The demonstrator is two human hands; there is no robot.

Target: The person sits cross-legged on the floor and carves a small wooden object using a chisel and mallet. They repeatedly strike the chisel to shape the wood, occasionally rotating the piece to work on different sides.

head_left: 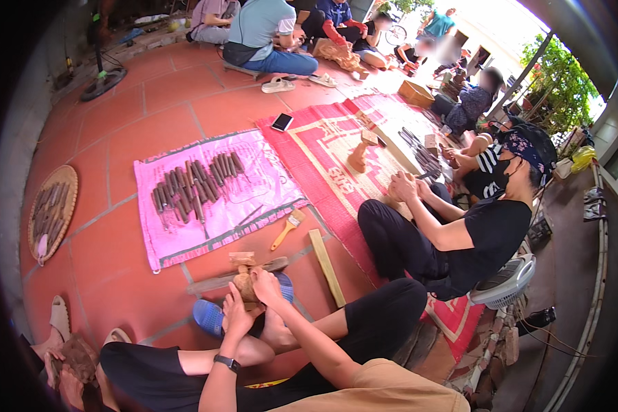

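Between my two hands is a brown piece of carved wood (pixel 246 287), held low over a wooden plank (pixel 216 282) on the tiles. My left hand (pixel 238 314), below a dark wristwatch, grips its near left side. Closed fingers of my right hand (pixel 266 285) press on its right side; whether a small tool is in them, I cannot tell. Just beyond stands a small wood block (pixel 242 258). Blue slippers (pixel 209 317) lie around my feet. A flat paintbrush (pixel 288 229) rests farther off on the floor.
Many dark-handled carving tools (pixel 192 185) lie on a pink sack (pixel 151 233), and others fill a round woven tray (pixel 66 189). A wooden bar (pixel 327 268) is right of my hands. A co-worker in black (pixel 487 233) sits on the right by a red mat (pixel 323 158).
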